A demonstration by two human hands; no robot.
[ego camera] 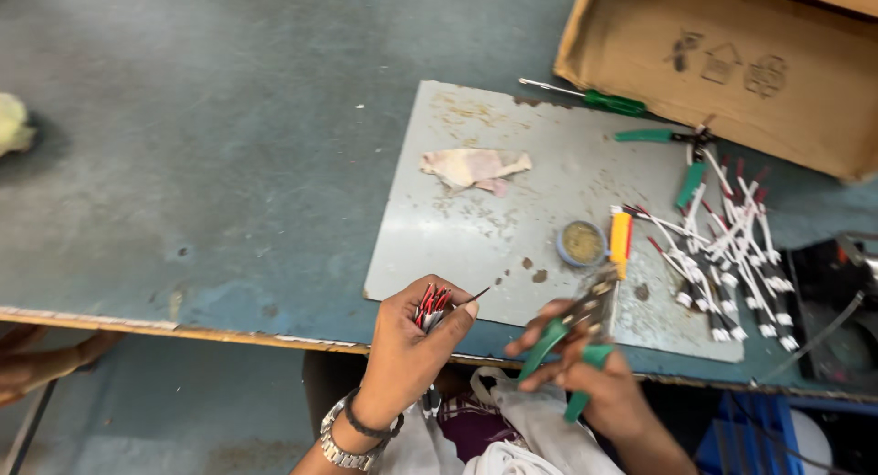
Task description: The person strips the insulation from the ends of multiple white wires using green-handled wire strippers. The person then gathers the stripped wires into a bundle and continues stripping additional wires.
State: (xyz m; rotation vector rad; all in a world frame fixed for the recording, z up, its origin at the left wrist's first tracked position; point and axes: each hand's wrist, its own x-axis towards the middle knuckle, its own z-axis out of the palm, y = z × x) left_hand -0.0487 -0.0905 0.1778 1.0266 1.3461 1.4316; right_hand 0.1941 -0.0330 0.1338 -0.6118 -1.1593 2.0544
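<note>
Red-and-black wire bundle pinched in left hand; green-handled pliers gripped in right hand.

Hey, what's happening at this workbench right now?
A person sits at a blue table. The left hand grips a bunch of short red and black wires, one wire end poking out toward the right. The right hand holds green-handled pliers. On a grey metal sheet lie a pile of white-sleeved wires, a small round tin and a crumpled rag.
</note>
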